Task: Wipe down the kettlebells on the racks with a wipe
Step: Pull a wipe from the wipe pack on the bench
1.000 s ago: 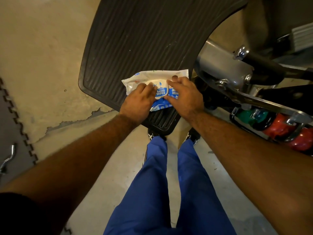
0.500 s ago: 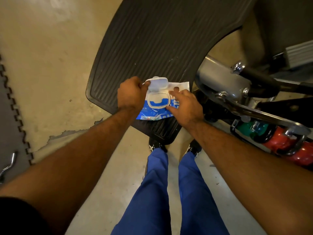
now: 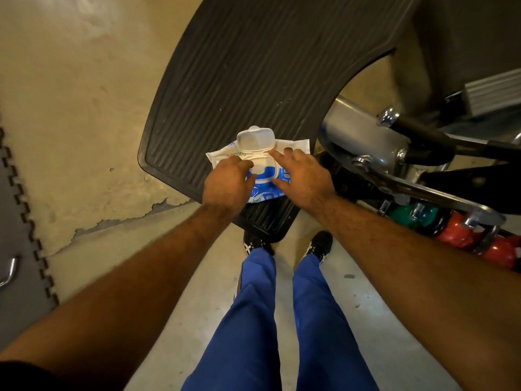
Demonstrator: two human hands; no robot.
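white-and-blue soft plastic wipes pack (image 3: 293, 149), white flip lid (image 3: 255, 139) | black ribbed rubber mat (image 3: 253, 66) | green round kettlebell (image 3: 406, 214); two red round kettlebells (image 3: 456, 231) | blue trousers (image 3: 253, 320) | black shoes with white markings (image 3: 318, 245) | beige floor (image 3: 70, 94)

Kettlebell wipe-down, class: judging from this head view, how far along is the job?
Early. Done: the wipes pack has its flip lid open. In hand: the left hand reaches at the opening while the right hand steadies the pack; no wipe is visibly out. Left: the green kettlebell and red kettlebells on the rack look untouched.
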